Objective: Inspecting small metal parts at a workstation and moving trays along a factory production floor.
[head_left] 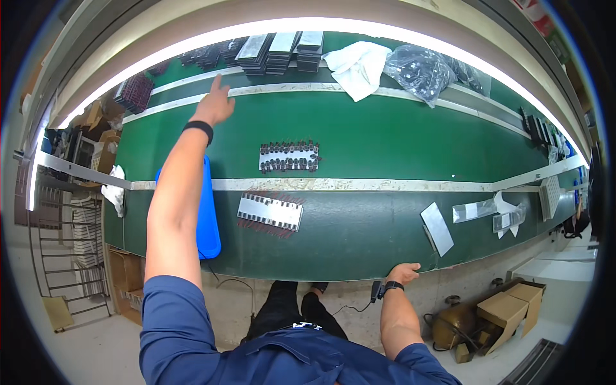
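Note:
My left hand [218, 106] reaches far out over the green table, its index finger stretched forward and nothing in its grasp. Just beyond it are stacks of dark flat pieces with pale tops [254, 50] on the raised back ledge. My right hand [403, 274] rests against the table's front edge, fingers loosely apart and holding nothing. In front of me lies a pale plate with red wires along its sides [270, 211]. Farther back sits a similar plate lined with dark small parts [289, 156]. Under my left forearm a blue tray [206, 218] is partly hidden.
A white metal strip [359, 185] crosses the table. Right of centre lie a pale flat panel [437, 229] and clear plastic bags [475, 210]. A white cloth [359, 67] and a bag of dark parts [418, 72] lie at the back. A tube light [308, 27] spans above.

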### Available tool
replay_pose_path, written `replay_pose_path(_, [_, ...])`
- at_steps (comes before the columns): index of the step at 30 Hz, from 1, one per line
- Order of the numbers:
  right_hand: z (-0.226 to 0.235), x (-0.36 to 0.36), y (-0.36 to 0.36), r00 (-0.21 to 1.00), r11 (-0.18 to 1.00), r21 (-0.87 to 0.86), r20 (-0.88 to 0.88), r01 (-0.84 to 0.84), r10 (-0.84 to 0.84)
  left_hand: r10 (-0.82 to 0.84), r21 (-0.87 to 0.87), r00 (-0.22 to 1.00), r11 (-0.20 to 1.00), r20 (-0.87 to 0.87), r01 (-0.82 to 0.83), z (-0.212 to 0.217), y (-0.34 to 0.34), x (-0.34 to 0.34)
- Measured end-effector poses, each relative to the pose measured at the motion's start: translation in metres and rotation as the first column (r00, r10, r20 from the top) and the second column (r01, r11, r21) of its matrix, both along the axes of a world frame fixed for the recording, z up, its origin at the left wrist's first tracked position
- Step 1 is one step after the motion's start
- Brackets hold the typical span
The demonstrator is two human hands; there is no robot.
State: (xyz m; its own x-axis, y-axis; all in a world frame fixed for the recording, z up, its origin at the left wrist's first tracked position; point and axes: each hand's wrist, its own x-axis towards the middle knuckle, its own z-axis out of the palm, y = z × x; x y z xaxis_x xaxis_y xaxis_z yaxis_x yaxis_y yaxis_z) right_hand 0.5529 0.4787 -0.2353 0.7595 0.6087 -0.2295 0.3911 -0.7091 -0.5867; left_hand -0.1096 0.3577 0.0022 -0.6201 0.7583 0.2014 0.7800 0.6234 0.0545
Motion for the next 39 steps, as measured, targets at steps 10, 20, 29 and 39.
replay_pose_path(10, [-0.016,0.004,0.003,0.997,0.995,0.103,0.071,0.011,-0.018,0.04,0.311,0.66,0.86,0.75,-0.405,-0.094,-0.198,0.295])
replay_pose_path(20, [-0.003,-0.002,0.002,0.998,1.0,0.0,0.052,0.024,-0.024,0.176,-0.126,-0.27,-0.57,0.947,-0.812,-0.285,-0.407,0.297])
replay_pose_path(29, [0.005,-0.005,0.001,0.997,1.0,-0.013,0.068,0.022,-0.021,0.286,-0.176,-0.44,-0.634,0.851,-0.753,-0.229,-0.309,0.286])
replay_pose_path(39, [-0.004,0.001,0.005,0.997,1.0,-0.019,0.075,0.024,-0.022,0.546,-0.059,-0.507,-0.639,0.667,-0.767,-0.233,-0.304,0.273])
